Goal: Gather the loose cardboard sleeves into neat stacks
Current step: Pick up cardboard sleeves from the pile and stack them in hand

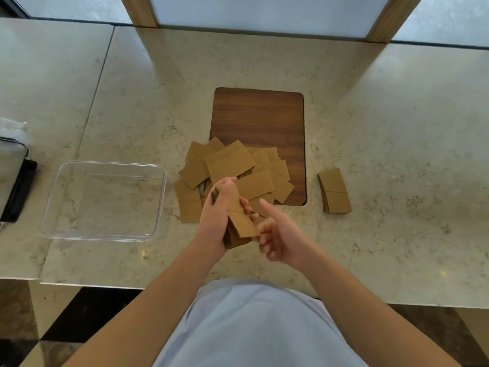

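A loose pile of flat brown cardboard sleeves (232, 165) lies in the middle of the marble counter, partly over a wooden board (260, 115). My left hand (215, 215) grips a small bundle of sleeves (242, 222) held above the counter's near side. My right hand (277, 238) is just right of that bundle, fingers apart, index finger pointing toward the pile and holding nothing. A neat stack of sleeves (334, 190) lies on the counter to the right of the board.
A clear plastic container (156, 202) sits on the counter left of the pile. A dark device (16, 192) is at the far left edge. The counter's front edge (264, 290) runs close to my body.
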Demonstrator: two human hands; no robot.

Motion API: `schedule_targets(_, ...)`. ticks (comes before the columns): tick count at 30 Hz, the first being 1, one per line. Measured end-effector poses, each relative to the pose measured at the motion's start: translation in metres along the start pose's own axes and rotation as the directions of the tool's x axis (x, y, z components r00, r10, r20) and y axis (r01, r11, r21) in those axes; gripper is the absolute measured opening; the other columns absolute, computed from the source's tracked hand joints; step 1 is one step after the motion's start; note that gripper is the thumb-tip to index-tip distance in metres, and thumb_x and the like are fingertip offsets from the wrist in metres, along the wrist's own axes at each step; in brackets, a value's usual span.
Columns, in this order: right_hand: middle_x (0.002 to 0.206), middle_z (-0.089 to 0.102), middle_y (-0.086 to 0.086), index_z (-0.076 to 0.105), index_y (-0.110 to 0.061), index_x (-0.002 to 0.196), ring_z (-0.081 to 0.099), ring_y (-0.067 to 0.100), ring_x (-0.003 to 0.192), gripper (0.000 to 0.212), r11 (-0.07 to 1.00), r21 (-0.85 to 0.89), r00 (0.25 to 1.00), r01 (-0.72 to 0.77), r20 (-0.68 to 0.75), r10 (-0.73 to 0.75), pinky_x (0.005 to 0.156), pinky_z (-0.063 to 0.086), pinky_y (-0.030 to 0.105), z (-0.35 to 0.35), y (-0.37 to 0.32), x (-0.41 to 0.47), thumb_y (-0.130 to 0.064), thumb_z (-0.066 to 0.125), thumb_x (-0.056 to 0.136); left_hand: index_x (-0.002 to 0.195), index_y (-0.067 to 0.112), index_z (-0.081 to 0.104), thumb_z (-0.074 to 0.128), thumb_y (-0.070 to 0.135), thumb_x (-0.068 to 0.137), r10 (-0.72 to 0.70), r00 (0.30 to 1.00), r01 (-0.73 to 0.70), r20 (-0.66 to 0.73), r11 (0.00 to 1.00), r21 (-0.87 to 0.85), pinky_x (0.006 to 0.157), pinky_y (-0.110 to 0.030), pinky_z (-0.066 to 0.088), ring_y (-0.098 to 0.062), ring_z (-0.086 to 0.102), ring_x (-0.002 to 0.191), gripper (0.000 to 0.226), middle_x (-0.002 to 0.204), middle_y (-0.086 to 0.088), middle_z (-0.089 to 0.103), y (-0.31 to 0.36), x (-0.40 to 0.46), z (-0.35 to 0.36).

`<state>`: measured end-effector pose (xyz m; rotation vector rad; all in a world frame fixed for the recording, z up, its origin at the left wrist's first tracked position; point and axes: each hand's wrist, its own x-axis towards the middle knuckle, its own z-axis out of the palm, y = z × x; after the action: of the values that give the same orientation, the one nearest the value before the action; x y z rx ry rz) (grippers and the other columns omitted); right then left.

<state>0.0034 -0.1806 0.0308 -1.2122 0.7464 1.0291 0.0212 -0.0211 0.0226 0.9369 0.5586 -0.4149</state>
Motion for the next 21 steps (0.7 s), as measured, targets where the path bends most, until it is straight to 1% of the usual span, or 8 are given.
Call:
schedule_targets(1,0.077,0.066,0.000,0.069,-0.018,0.080,0.059,0.012,0.061,0.054,0.982,-0.172,0.980,0.073,-0.171,-0.103,0.057,0.045,0.026,-0.006,-0.005,0.006,-0.071,0.060,0.087,0.117,0.023,0.066,0.065,0.053,0.094,-0.077,0.997,0.077,-0.003,0.993,-0.089,0.078,-0.051,0.060,-0.026,0.064,0.071,0.038,0.081,-0.013,0.064,0.004,0.003,-0.003)
schedule_targets(3,0.105,0.067,-0.001,0.066,-0.022,0.106,0.063,0.011,0.089,0.038,0.787,-0.585,0.812,0.195,-0.354,-0.465,0.073,0.049,0.028,-0.018,-0.018,0.024,-0.057,0.064,0.092,0.112,0.022,0.066,0.057,0.071,0.088,-0.175,0.984,0.179,0.039,0.956,-0.233,0.074,-0.047,0.059,-0.026,0.064,0.073,0.056,0.085,-0.014,0.064,0.010,0.006,-0.008)
schedule_targets(6,0.129,0.055,0.001,0.057,-0.025,0.136,0.047,0.023,0.119,0.050,0.298,-0.932,0.629,0.205,-0.108,-0.770,0.094,0.047,0.037,-0.022,-0.044,0.050,-0.044,0.070,0.092,0.114,0.019,0.071,0.059,0.078,0.084,-0.232,0.961,0.272,0.153,0.897,-0.348,0.076,-0.045,0.058,-0.031,0.067,0.083,0.067,0.098,-0.018,0.068,0.008,0.005,-0.017)
schedule_targets(8,0.139,0.049,0.004,0.052,-0.028,0.143,0.039,0.029,0.128,0.061,0.028,-0.990,0.651,0.140,0.071,-0.756,0.103,0.041,0.046,-0.016,-0.060,0.066,-0.046,0.072,0.089,0.123,0.018,0.068,0.068,0.069,0.084,-0.240,0.943,0.312,0.232,0.877,-0.364,0.080,-0.047,0.057,-0.034,0.067,0.090,0.065,0.108,-0.021,0.067,0.006,0.003,-0.022)
schedule_targets(11,0.140,0.044,0.007,0.050,-0.025,0.143,0.034,0.032,0.130,0.064,-0.182,-0.982,0.711,0.058,0.168,-0.683,0.105,0.037,0.048,-0.013,-0.068,0.083,-0.048,0.073,0.088,0.131,0.019,0.065,0.072,0.049,0.090,-0.242,0.926,0.335,0.289,0.880,-0.336,0.082,-0.049,0.055,-0.036,0.066,0.094,0.051,0.113,-0.023,0.066,0.008,0.005,-0.024)
schedule_targets(14,0.130,0.047,0.008,0.051,-0.019,0.128,0.039,0.032,0.121,0.060,-0.231,-0.973,0.708,0.007,0.168,-0.686,0.100,0.040,0.046,-0.017,-0.065,0.088,-0.048,0.078,0.083,0.128,0.017,0.066,0.074,0.037,0.090,-0.259,0.931,0.332,0.257,0.894,-0.302,0.079,-0.048,0.056,-0.036,0.066,0.091,0.043,0.110,-0.022,0.065,0.006,0.008,-0.029)
schedule_targets(18,0.103,0.054,-0.003,0.041,-0.024,0.100,0.049,0.025,0.102,0.046,-0.138,-0.988,0.714,0.064,0.141,-0.686,0.088,0.041,0.041,-0.020,-0.058,0.082,-0.044,0.079,0.083,0.121,0.014,0.069,0.076,0.033,0.085,-0.307,0.944,0.331,0.125,0.888,-0.318,0.073,-0.047,0.058,-0.036,0.067,0.085,0.041,0.104,-0.022,0.065,-0.002,0.010,-0.036)
schedule_targets(21,0.081,0.057,-0.006,0.049,-0.018,0.090,0.057,0.019,0.077,0.029,0.187,-0.946,0.790,0.266,0.102,-0.605,0.065,0.042,0.032,-0.023,-0.053,0.071,-0.038,0.068,0.095,0.123,0.013,0.066,0.074,0.034,0.086,-0.323,0.945,0.321,0.046,0.895,-0.309,0.068,-0.044,0.059,-0.034,0.068,0.082,0.043,0.100,-0.022,0.067,-0.002,0.010,-0.040)
